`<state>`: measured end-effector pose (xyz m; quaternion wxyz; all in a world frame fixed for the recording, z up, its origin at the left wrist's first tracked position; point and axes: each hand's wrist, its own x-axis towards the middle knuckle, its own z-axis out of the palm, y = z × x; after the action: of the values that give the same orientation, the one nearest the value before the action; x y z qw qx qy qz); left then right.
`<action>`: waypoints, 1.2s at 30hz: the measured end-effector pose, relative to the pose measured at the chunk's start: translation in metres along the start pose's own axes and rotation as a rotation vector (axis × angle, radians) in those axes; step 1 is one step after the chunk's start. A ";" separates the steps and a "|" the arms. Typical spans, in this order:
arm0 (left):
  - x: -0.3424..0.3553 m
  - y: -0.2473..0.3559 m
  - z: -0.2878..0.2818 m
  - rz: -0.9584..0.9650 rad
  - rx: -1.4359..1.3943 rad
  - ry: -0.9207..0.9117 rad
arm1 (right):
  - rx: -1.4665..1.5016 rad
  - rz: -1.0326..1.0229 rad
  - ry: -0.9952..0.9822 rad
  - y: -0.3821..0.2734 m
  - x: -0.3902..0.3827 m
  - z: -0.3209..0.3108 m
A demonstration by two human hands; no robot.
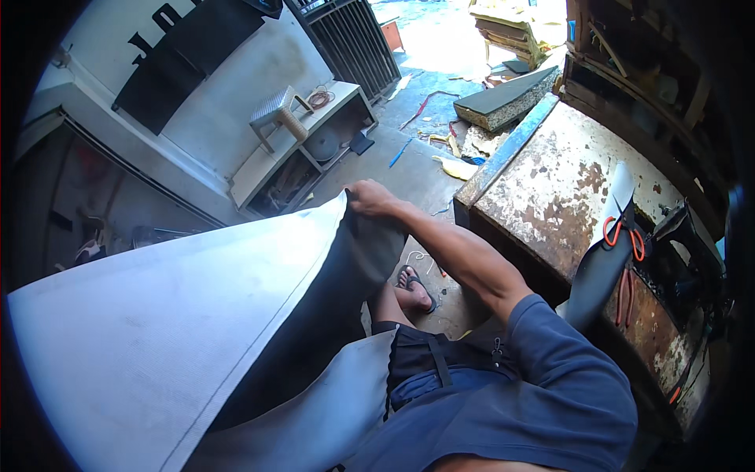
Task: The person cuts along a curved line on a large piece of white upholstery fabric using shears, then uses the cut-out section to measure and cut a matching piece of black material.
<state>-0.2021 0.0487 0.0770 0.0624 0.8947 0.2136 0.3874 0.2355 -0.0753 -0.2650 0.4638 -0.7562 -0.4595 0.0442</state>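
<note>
My right hand (371,198) reaches forward, its fingers closed on the upper corner of a large sewn cover sheet (173,315). The sheet is whitish on one side and black on the other, and a stitched line runs along its edge. It looks like leatherette. From my hand it spreads down and left across the view. A lower pale grey fold of it hangs against my dark shorts. My left hand does not show.
On my right stands a worn, paint-flecked workbench (543,189) with orange-handled scissors (611,230), red-handled pliers (625,297) and a black machine (680,236). A stool (279,114) sits on a low shelf (314,122). Foam blocks (503,101) and scraps lie on the floor ahead.
</note>
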 end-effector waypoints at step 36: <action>-0.199 0.094 0.399 -0.756 -1.277 -0.674 | 0.225 -0.361 -0.432 -0.389 -0.096 -0.037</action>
<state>-0.0047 -0.1004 -0.3057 0.7479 0.6225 0.2089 0.0973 -0.0563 -0.1131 0.0101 0.4366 -0.5793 -0.6667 0.1714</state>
